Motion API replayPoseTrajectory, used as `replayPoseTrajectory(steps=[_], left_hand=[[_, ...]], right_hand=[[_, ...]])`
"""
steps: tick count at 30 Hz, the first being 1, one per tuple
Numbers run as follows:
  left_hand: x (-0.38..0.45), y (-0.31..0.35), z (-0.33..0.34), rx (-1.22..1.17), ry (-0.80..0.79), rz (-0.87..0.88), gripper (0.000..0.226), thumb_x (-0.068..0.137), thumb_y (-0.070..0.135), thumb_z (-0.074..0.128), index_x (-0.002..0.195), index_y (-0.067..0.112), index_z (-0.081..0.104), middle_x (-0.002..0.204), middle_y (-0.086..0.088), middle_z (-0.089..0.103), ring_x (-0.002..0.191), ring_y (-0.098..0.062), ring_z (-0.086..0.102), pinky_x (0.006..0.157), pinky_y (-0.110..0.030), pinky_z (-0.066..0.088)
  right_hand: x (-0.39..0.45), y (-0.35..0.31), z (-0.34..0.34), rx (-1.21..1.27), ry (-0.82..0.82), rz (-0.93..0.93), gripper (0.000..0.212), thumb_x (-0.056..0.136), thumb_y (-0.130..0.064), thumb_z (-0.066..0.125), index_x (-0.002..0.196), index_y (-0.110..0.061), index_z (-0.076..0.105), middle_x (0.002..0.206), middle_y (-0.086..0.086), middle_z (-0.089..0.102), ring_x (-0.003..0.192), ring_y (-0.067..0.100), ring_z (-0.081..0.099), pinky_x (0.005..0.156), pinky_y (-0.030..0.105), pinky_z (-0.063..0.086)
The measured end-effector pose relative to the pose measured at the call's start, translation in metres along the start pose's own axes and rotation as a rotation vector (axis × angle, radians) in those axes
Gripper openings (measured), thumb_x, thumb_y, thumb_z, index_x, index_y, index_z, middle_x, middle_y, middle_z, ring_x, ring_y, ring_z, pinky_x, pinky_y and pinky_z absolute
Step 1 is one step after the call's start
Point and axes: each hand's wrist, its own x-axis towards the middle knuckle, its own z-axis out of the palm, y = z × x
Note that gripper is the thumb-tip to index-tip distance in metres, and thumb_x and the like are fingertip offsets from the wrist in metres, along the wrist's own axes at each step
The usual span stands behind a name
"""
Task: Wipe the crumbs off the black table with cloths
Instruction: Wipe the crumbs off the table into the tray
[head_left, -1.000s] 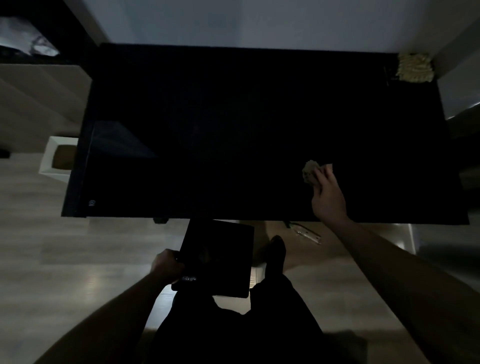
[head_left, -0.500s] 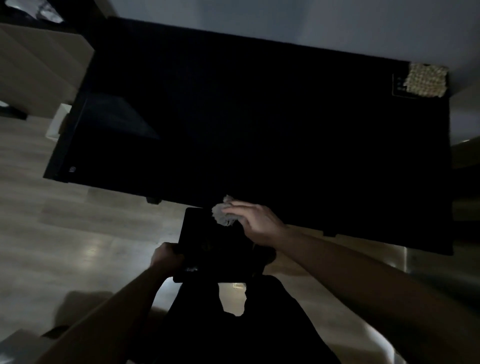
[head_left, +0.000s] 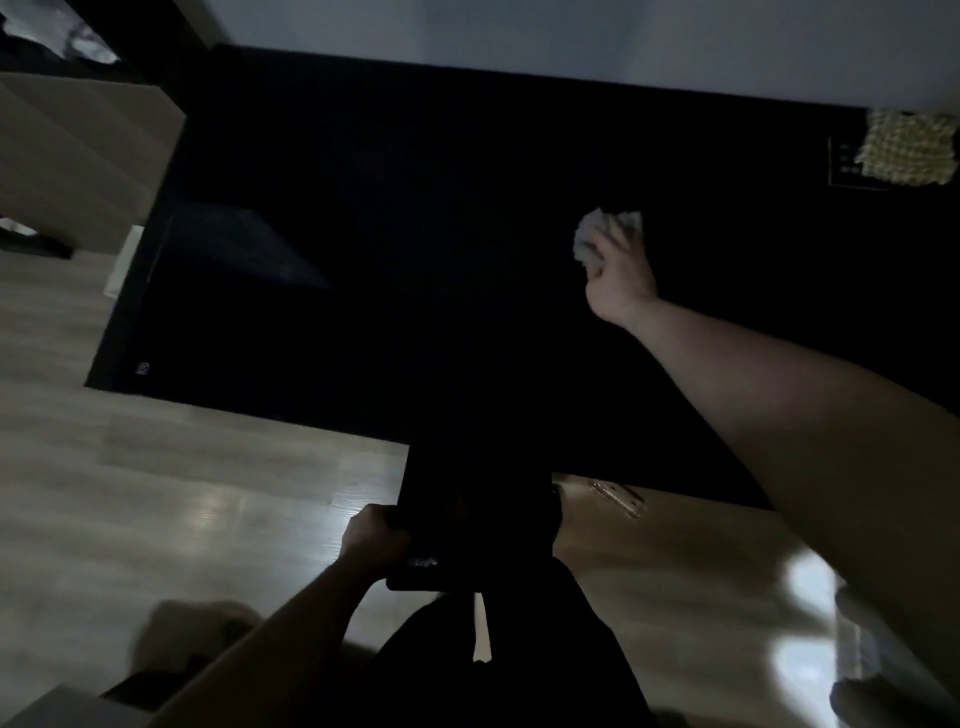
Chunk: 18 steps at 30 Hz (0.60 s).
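Note:
The black table (head_left: 415, 208) fills the upper middle of the dim head view. My right hand (head_left: 621, 278) reaches out over its right part and is closed on a crumpled pale cloth (head_left: 597, 236) that rests against the tabletop. My left hand (head_left: 371, 543) grips the left edge of a flat black tray (head_left: 467, 499) held just below the table's near edge. A second, yellowish waffle-textured cloth (head_left: 906, 148) lies at the table's far right corner. Crumbs cannot be made out in the dark.
Pale wood floor (head_left: 182, 493) lies below the table's near edge. A light cabinet (head_left: 78, 156) stands at the left, with a white bin (head_left: 122, 262) beside the table's left edge. A small metal piece (head_left: 618, 499) lies on the floor under the table edge.
My right hand has carried the pale cloth from the tray at the table's near edge back out over the right part of the tabletop. My left hand has kept hold of the tray.

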Motion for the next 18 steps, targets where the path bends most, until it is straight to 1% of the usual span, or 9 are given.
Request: replayPoseTrajectory(steps=[3, 8, 10, 11, 12, 13, 15, 16, 18], left_hand=[[0.008, 0.002, -0.002, 0.021, 0.014, 0.0, 0.014, 0.083, 0.018, 0.065, 0.09, 0.018, 0.077, 0.087, -0.004, 0.076, 0.086, -0.025, 0.073, 0.077, -0.035, 0.06], [0.008, 0.012, -0.006, 0.043, 0.013, 0.002, 0.013, 0.085, 0.02, 0.065, 0.089, 0.023, 0.077, 0.087, -0.001, 0.076, 0.083, -0.02, 0.073, 0.077, -0.034, 0.061], [0.008, 0.015, -0.007, 0.039, 0.012, 0.0, 0.015, 0.085, 0.021, 0.065, 0.094, 0.02, 0.078, 0.089, -0.002, 0.076, 0.083, -0.02, 0.073, 0.074, -0.032, 0.059], [0.007, 0.016, -0.008, 0.044, 0.008, -0.002, 0.016, 0.084, 0.022, 0.065, 0.094, 0.019, 0.078, 0.089, -0.003, 0.076, 0.083, -0.021, 0.073, 0.072, -0.031, 0.058], [0.006, 0.016, -0.008, 0.049, 0.002, -0.006, 0.016, 0.084, 0.023, 0.065, 0.092, 0.018, 0.078, 0.088, -0.004, 0.076, 0.082, -0.022, 0.073, 0.071, -0.032, 0.058], [0.005, 0.016, -0.009, 0.052, -0.002, -0.006, 0.016, 0.083, 0.024, 0.065, 0.09, 0.017, 0.077, 0.087, -0.004, 0.077, 0.083, -0.023, 0.073, 0.072, -0.033, 0.059], [0.003, 0.016, -0.008, 0.053, -0.007, -0.005, 0.016, 0.083, 0.026, 0.065, 0.086, 0.015, 0.077, 0.085, -0.006, 0.076, 0.084, -0.025, 0.073, 0.07, -0.033, 0.058], [0.001, 0.016, -0.007, 0.053, -0.008, 0.0, 0.016, 0.083, 0.026, 0.065, 0.084, 0.015, 0.076, 0.083, -0.006, 0.075, 0.084, -0.026, 0.073, 0.065, -0.03, 0.054], [-0.003, 0.017, -0.007, 0.056, -0.016, 0.015, 0.014, 0.084, 0.026, 0.065, 0.08, 0.016, 0.074, 0.075, -0.003, 0.07, 0.083, -0.026, 0.073, 0.061, -0.026, 0.047]], right_hand=[[-0.028, -0.015, 0.027, -0.027, 0.05, -0.112, 0.049, 0.102, -0.009, 0.046, 0.15, -0.019, 0.044, 0.168, 0.002, 0.021, 0.155, 0.033, 0.016, 0.123, 0.042, 0.027], [-0.12, -0.035, 0.061, 0.159, 0.028, -0.356, 0.051, 0.093, 0.003, 0.047, 0.138, -0.017, 0.061, 0.16, 0.002, 0.041, 0.153, 0.021, 0.027, 0.121, 0.041, 0.033], [-0.159, -0.037, 0.075, 0.312, -0.044, -0.376, 0.041, 0.1, -0.009, 0.044, 0.136, -0.015, 0.064, 0.156, -0.001, 0.045, 0.15, 0.011, 0.027, 0.123, 0.039, 0.029], [-0.179, -0.038, 0.081, 0.38, -0.082, -0.39, 0.038, 0.106, -0.023, 0.041, 0.134, -0.015, 0.066, 0.153, -0.003, 0.046, 0.148, 0.008, 0.028, 0.122, 0.039, 0.029], [-0.197, -0.041, 0.087, 0.411, -0.099, -0.406, 0.044, 0.108, -0.038, 0.037, 0.132, -0.016, 0.067, 0.152, -0.003, 0.048, 0.148, 0.009, 0.031, 0.121, 0.04, 0.031], [-0.213, -0.043, 0.091, 0.412, -0.109, -0.428, 0.048, 0.106, -0.045, 0.036, 0.13, -0.018, 0.068, 0.151, -0.003, 0.052, 0.148, 0.012, 0.036, 0.118, 0.041, 0.035], [-0.239, -0.046, 0.091, 0.411, -0.106, -0.453, 0.038, 0.102, -0.032, 0.044, 0.126, -0.021, 0.07, 0.147, -0.002, 0.058, 0.146, 0.013, 0.041, 0.117, 0.038, 0.039], [-0.251, -0.047, 0.089, 0.415, -0.104, -0.451, 0.037, 0.097, -0.023, 0.047, 0.124, -0.02, 0.072, 0.144, -0.003, 0.06, 0.144, 0.01, 0.043, 0.118, 0.032, 0.037], [-0.271, -0.046, 0.087, 0.445, -0.138, -0.42, 0.037, 0.09, -0.018, 0.05, 0.117, -0.02, 0.075, 0.137, -0.006, 0.065, 0.137, 0.004, 0.05, 0.116, 0.022, 0.037]])
